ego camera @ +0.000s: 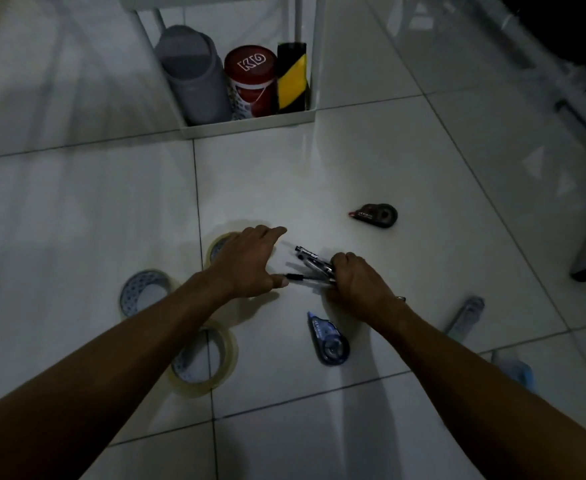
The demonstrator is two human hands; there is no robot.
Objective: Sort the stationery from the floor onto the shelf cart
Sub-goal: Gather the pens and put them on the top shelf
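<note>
Dim tiled floor (371, 161) carries pens (310, 266) gripped loosely by right hand (355, 280), flat-open left hand (248, 263) beside; splayed pens could slip out.

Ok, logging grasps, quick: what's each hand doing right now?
Left hand: open, fingers spread, thumb at a pen tip.
Right hand: closed around a bunch of pens.

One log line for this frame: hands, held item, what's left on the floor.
right hand: grips pens | left hand: open, thumb at pen tip | floor: tape rolls, correction tapes | shelf cart: ahead
</note>
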